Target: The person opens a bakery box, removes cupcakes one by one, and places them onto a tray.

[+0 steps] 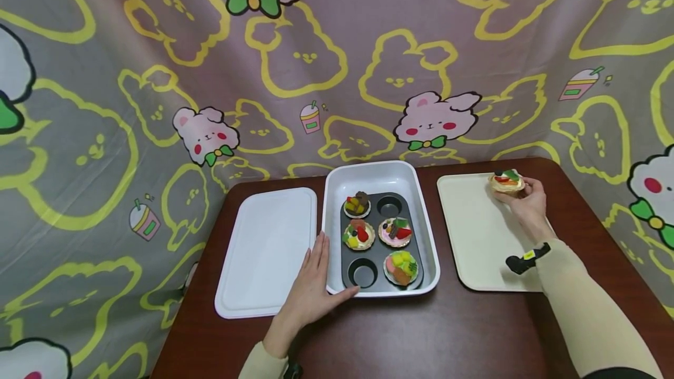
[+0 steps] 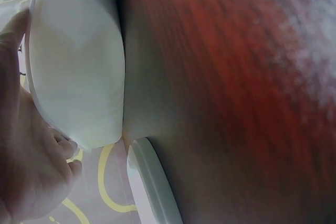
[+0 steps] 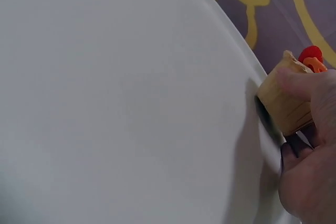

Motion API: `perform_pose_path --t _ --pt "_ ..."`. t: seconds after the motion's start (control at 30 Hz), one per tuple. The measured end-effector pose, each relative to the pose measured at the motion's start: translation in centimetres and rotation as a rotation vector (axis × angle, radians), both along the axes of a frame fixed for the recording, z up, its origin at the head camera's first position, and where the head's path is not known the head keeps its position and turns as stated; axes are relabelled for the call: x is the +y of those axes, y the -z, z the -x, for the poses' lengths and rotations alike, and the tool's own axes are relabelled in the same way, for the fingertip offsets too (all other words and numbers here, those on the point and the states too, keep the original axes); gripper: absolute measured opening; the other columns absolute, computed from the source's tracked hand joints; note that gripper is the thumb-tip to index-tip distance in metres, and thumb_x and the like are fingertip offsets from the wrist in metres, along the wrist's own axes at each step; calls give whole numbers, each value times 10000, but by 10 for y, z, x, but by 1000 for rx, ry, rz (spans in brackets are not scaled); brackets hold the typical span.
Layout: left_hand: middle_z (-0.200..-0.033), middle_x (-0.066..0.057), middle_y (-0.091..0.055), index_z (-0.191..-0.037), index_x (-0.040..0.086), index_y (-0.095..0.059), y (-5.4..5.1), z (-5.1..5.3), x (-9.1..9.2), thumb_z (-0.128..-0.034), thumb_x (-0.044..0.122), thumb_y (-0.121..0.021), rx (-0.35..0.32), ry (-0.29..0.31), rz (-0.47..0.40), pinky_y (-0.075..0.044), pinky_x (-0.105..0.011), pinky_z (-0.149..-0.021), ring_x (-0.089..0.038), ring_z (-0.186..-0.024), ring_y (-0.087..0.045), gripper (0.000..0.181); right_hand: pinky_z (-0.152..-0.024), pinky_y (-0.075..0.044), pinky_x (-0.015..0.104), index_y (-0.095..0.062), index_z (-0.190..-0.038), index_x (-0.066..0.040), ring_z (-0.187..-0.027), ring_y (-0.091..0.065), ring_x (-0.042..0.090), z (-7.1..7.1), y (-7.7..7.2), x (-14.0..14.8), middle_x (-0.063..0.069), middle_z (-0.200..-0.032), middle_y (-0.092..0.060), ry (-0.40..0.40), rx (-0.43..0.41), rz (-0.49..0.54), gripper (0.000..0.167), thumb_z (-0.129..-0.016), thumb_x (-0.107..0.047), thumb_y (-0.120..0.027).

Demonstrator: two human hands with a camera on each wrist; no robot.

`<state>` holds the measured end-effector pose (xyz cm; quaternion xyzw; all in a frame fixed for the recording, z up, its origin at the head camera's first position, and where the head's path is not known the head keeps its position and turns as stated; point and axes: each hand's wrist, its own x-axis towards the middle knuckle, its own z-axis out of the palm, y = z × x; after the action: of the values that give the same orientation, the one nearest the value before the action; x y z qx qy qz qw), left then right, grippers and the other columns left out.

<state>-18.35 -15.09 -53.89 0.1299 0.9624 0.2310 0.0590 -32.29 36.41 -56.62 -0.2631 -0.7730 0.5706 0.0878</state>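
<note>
My right hand (image 1: 526, 204) pinches a fruit tart (image 1: 506, 182) by its crust at the far right corner of the cream tray (image 1: 476, 238). In the right wrist view the tart's pale crust (image 3: 286, 100) sits between thumb and fingers, close to the tray's rim. My left hand (image 1: 312, 285) rests with fairly straight fingers along the left side of a white deep container (image 1: 432, 238), its thumb at the front rim. Inside stands a dark muffin tin (image 1: 376, 247) with several fruit tarts, among them one with a strawberry (image 1: 359, 234). Two cups show bare bottoms, back right and front left.
A white lid-like panel (image 1: 268, 250) lies left of the container. All stand on a dark red-brown table (image 1: 421, 332). A patterned cloth (image 1: 337, 75) hangs behind and at both sides, close to the table's back edge.
</note>
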Motion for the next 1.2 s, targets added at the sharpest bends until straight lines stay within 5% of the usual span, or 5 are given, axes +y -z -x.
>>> perform_pose_path --t 0.27,0.57,0.77,0.9,1.2 --pt "-1886 -59 2 -1779 109 -114 -1 -1 0 -846 885 -666 5 -2 0 -157 -565 -1421 -330 -1743 -156 1333 -1311 -353 616 -183 -1682 51 -1602 -374 459 -10 -1 8 338 -1730 -365 -121 -22 -174 904 -1048 -282 -735" --pt "-1885 -72 -16 -1778 104 -112 -2 -2 1 -852 881 -664 9 -6 9 -154 -555 -1423 -329 -1743 -155 1328 -1282 -287 773 -122 -1731 48 -1594 -299 620 -14 -2 14 388 -1741 -274 -260 -1 -358 950 -1085 -383 -670" --pt "-1884 -78 -28 -1776 99 -125 -1 -2 1 -853 878 -663 11 -10 11 -162 -559 -1421 -330 -1742 -162 1322 -1314 -174 792 92 -1742 -18 -1658 -109 609 -15 -5 17 355 -1804 -42 -324 -38 -368 1092 -1088 -515 -627" --pt "-1884 -79 -33 -1776 97 -121 0 -1 1 -855 884 -657 13 -4 17 -163 -555 -1422 -317 -1744 -156 1325 -1337 -72 784 144 -1740 -47 -1686 20 572 -21 -9 17 297 -1824 86 -351 31 -422 1122 -1083 -516 -636" --pt "-1883 -81 -39 -1774 85 -118 -1 -1 0 -865 871 -660 31 11 32 -153 -544 -1425 -286 -1750 -133 1319 -1416 42 616 -108 -1747 22 -1725 40 480 -36 -26 -1 326 -1821 -77 -476 288 -639 974 -1078 -407 -670"
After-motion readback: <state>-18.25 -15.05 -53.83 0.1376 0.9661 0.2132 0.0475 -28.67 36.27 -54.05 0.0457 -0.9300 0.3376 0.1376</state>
